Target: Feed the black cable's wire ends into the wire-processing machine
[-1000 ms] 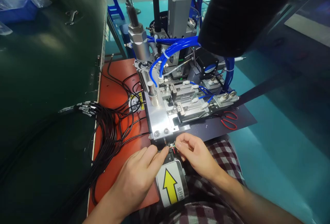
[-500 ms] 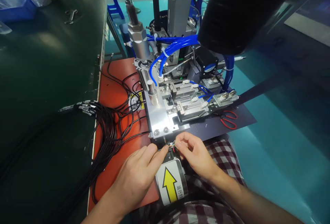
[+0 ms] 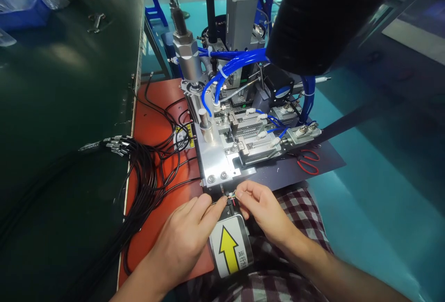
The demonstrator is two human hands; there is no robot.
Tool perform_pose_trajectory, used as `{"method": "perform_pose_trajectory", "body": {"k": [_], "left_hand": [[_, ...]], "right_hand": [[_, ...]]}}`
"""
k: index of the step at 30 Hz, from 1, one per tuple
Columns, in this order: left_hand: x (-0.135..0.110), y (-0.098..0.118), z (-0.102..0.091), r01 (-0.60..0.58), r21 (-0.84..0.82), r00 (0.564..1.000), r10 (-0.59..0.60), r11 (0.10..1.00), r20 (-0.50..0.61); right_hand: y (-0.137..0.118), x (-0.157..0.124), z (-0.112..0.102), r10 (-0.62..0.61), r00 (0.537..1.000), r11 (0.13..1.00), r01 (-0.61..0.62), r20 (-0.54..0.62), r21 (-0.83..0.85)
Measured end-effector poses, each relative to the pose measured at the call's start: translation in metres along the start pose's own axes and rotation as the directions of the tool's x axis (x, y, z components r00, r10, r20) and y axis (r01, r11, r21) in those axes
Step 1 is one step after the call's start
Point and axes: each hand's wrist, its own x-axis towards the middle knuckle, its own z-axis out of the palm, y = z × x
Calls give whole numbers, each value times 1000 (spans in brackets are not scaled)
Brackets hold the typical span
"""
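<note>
My left hand (image 3: 187, 232) rests on the orange mat (image 3: 153, 130), its thumb and forefinger pinched on a thin black cable end at the front edge of the machine's metal plate (image 3: 212, 160). Just to its right, my right hand (image 3: 260, 204) pinches the cable's small coloured wire tips (image 3: 232, 195). Both hands meet at a small slot below the plate, above a panel with a yellow arrow (image 3: 227, 248).
A bundle of black cables (image 3: 139, 172) with metal plug ends lies on the orange mat and the dark green table at left. The machine (image 3: 239, 107) carries blue air hoses and clamps. Red scissors (image 3: 309, 160) lie at right. A blue bin (image 3: 21, 9) sits far left.
Almost nothing has moved; the fingers of both hands shift very slightly at the wire tips.
</note>
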Motion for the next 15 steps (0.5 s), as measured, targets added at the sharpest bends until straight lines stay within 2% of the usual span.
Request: {"method": "perform_pose_trajectory", "body": {"k": [2,7,9,11,15], "left_hand": [[0,0,1,-1,10,1000,1,1000,1],[-1,0,1,13,3,1000,-13,1000,27],[-2,0,1,17,-1,999,-17,1000,28],[-2,-1,1,11,-5,1000,-11,1000,23],[-2,-1,0,10,-9,1000,-10,1000,26]], "right_hand": [[2,-1,1,-26,999,999,25,-32,-36],[14,-1,6,-206,973,974,194,-101,-121],[17,-1,8,-242,964,967,229,-114,-114],[17,-1,9,-220,968,975,213,-122,-69],[10,-2,10,-69,994,994,76,-85,85]]}}
